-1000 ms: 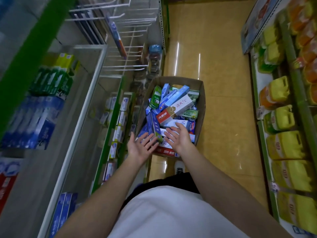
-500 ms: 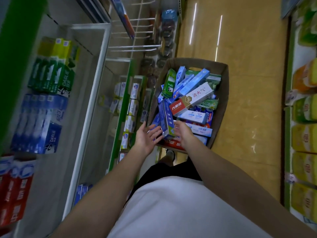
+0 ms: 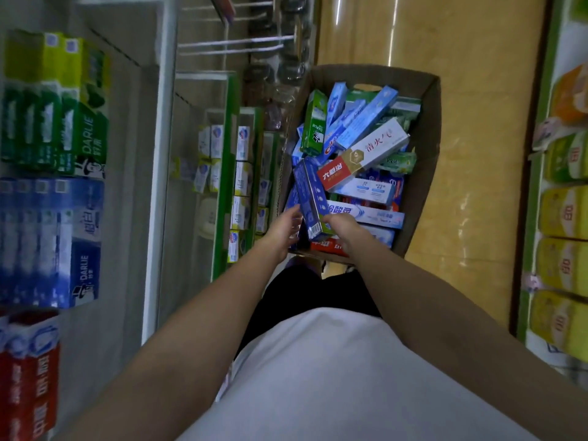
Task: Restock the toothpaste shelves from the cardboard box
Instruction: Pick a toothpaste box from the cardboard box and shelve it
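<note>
Your right hand [image 3: 342,227] has its fingers curled round the near end of the dark blue toothpaste carton [image 3: 311,198], while your left hand [image 3: 281,232], fingers loosely spread, touches its 9 o'clock side. Expect a light, stiff carton with slick print, so hold its long faces. It stands tilted at the near-left corner of the cardboard box [image 3: 428,128], with the loose pile toward 12 o'clock.

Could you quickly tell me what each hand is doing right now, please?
Left hand: fingers loosely spread, touching the left side of the dark blue toothpaste carton; no clear grip.
Right hand: fingers curled round that carton's near end, over the brown cardboard box.
</note>
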{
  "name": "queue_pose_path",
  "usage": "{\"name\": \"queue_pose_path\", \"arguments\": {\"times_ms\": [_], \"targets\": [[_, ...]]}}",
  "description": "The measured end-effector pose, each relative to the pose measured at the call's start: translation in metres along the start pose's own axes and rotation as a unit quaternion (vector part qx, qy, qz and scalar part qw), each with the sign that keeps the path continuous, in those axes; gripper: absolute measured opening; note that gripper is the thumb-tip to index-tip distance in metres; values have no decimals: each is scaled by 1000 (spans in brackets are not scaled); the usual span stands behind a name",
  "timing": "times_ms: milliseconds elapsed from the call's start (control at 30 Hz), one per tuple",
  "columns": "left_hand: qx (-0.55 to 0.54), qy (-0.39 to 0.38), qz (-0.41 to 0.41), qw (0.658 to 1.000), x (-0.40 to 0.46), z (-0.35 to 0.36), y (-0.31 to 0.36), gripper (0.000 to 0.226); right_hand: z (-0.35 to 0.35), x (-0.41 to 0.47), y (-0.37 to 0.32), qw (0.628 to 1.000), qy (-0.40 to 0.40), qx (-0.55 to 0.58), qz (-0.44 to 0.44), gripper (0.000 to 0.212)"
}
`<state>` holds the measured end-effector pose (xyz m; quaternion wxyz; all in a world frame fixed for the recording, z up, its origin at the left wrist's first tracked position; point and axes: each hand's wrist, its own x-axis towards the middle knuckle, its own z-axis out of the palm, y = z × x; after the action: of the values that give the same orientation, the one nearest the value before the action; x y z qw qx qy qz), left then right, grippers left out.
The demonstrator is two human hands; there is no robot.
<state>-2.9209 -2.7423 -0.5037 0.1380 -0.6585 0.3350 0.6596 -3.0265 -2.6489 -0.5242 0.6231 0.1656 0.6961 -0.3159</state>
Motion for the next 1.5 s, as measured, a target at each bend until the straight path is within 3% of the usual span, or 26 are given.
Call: {"name": "queue_pose_path", "arguments": {"times_ms": [100, 200, 400, 500, 600, 733, 867, 1033, 1200, 1300, 1333, 1400, 1500], "targets": [[63, 18, -2, 998, 3, 2, 2, 36, 8, 23, 8, 1000, -7, 2, 3, 58], [53, 18, -22, 998, 3, 5, 6, 26, 15, 87, 34, 999, 13, -38, -7, 94], [25, 19, -26, 999, -4, 3, 11, 25, 18, 24, 5, 985, 70, -151, -45, 51], [10, 33, -23, 999, -10, -1, 11, 27, 12, 11, 0, 996, 33, -64, -51, 40], [3, 31, -8, 999, -16, 0, 12, 24, -1, -3, 0, 990, -91, 107, -30, 41], [-32, 6, 15, 999, -31, 5, 17, 26, -19, -21, 8, 970, -201, 134, -26, 28], [-51, 22, 68, 996, -39, 5, 16, 30, -28, -30, 6, 962, -237, 128, -48, 28], [-146, 66, 140, 977, -60, 1, 8, 39, -10, -56, -14, 963, -213, 146, -77, 7], [-94, 104, 244, 960, -100, -12, -17, 38, 6, -82, -51, 944, -216, 200, -150, 24], [-3, 170, 321, 932, -121, -25, -30, 37, 10, -100, -76, 934, -207, 211, -203, 86], [20, 195, 341, 919, -129, -31, -33, 38, 14, -108, -80, 931, -203, 204, -226, 95], [55, 245, 376, 892, -147, -41, -37, 48, 28, -128, -80, 925, -197, 187, -267, 94], [93, 306, 440, 839, -165, -61, -47, 54, 56, -153, -66, 910, -166, 217, -312, 62]]}}
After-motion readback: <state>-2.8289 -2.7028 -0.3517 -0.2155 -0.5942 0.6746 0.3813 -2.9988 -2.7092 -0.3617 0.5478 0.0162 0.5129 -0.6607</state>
